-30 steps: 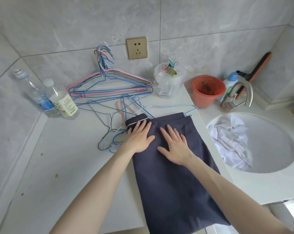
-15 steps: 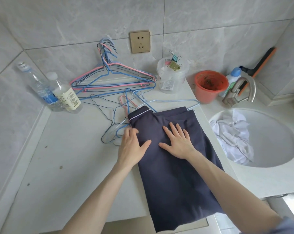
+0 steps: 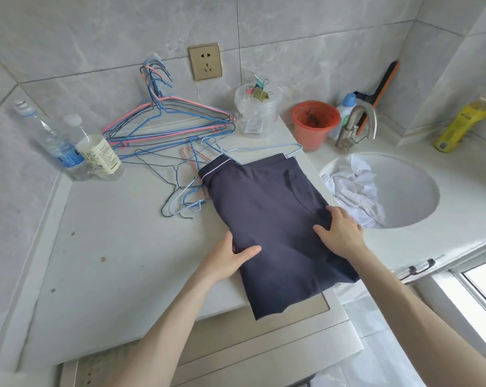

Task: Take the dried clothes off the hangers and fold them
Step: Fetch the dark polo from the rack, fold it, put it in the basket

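Observation:
A dark navy garment (image 3: 267, 219) with a white-piped waistband lies folded lengthwise on the white counter (image 3: 118, 247). Its lower end hangs over the front edge. My left hand (image 3: 227, 261) grips the garment's left edge, thumb on top and fingers tucked under the cloth. At the right edge my right hand (image 3: 342, 233) holds the fabric, thumb spread on top and fingers curled over the side. Several empty wire hangers (image 3: 169, 127) lean against the back wall. More hangers (image 3: 186, 191) lie flat, partly under the waistband.
A crumpled white cloth (image 3: 356, 191) sits in the round sink (image 3: 409, 208) on the right, below a faucet (image 3: 356, 127). Two plastic bottles (image 3: 77, 155) stand at the back left. A tub with binder clips (image 3: 257, 113), an orange bucket (image 3: 314, 124) and a yellow bottle (image 3: 459, 124) line the back.
Both hands have slid from near the waistband down and outward to the garment's two side edges. The left thumb now lies over the cloth's edge.

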